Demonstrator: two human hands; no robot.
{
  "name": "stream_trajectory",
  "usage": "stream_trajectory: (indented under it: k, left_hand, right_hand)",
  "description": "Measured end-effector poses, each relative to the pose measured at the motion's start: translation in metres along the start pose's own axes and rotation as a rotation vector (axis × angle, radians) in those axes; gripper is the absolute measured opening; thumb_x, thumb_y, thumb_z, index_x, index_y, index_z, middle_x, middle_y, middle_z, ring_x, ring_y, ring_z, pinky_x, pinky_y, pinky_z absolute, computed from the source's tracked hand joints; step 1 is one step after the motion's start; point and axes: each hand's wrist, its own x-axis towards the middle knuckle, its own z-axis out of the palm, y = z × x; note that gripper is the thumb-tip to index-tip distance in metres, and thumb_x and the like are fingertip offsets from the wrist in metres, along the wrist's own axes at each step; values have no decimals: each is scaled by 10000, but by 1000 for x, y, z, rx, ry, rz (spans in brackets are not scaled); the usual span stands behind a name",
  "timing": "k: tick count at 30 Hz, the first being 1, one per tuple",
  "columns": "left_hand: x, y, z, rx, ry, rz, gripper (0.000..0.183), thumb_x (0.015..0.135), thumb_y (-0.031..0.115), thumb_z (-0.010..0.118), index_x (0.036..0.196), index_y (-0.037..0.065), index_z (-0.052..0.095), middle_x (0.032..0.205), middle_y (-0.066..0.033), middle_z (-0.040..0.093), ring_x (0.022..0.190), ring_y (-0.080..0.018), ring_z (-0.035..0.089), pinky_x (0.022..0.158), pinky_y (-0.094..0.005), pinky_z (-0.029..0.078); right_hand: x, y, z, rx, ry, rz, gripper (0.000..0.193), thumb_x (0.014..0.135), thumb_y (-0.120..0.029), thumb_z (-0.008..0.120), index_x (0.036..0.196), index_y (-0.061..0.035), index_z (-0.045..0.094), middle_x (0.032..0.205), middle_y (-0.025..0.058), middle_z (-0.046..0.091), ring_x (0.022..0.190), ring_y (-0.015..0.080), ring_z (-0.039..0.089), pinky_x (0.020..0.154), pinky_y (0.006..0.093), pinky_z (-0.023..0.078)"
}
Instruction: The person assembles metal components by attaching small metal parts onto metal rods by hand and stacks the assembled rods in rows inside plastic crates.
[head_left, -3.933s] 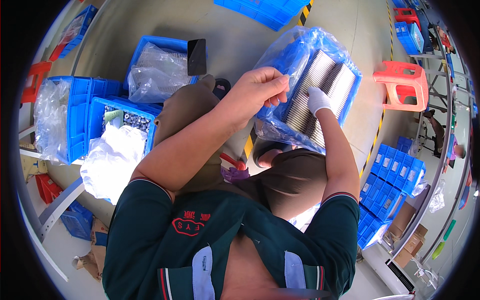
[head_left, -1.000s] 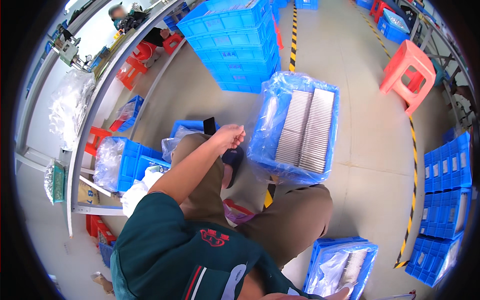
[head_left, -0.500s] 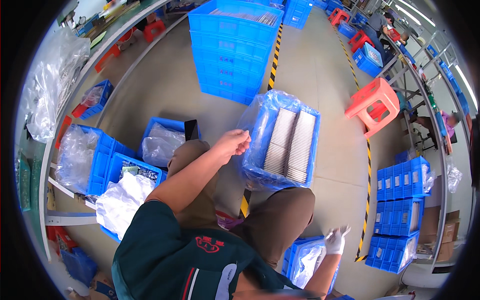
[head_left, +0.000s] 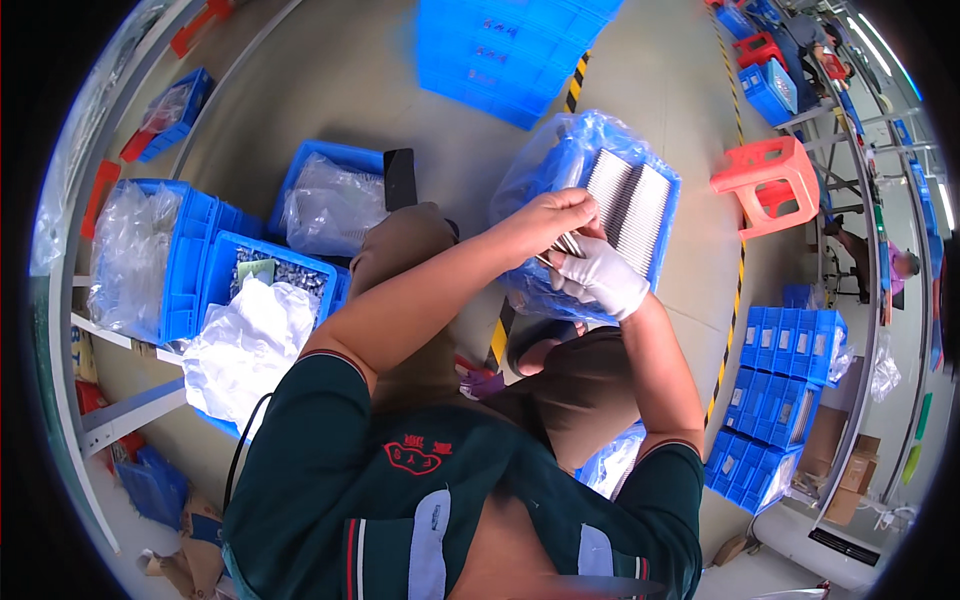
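Observation:
My bare left hand and my white-gloved right hand meet over the near left side of a blue crate. Several thin, shiny metal pieces show between them. The gloved fingers are closed around these pieces. The fingers of my left hand are pinched together at their upper end; what sits inside the pinch is hidden. The crate is lined with clear bluish plastic. Two rows of thin, whitish pieces stand packed on edge inside it, partly covered by my hands.
A tall stack of blue crates stands ahead. To the left are a crate of small metal parts under white plastic, and a black phone near my knee. A red stool and stacked blue crates stand right.
My right hand has come up from the lower right crate, to meet my left hand over the lined crate. Metal pieces now show between them. The view has shifted.

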Motion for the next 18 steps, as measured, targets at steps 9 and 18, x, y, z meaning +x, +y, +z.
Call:
stream_trajectory:
  k: [9,18]
  left_hand:
    - [-1,-5,-13,11,168,-139,249,912,305,434,877,77,527,871,-52,593,813,-125,534,722,-284,432]
    - [-13,-10,-23,-98,434,-196,267,910,337,450,821,95,520,720,-3,515,655,-81,441,603,-213,362]
  right_hand:
    - [23,20,6,130,-54,-33,187,868,-209,549,960,-48,535,632,-18,487,488,44,398,420,191,289]
    - [15,22,-11,241,248,-207,156,873,-181,548,809,-41,572,604,-2,538,464,32,393,416,173,289]
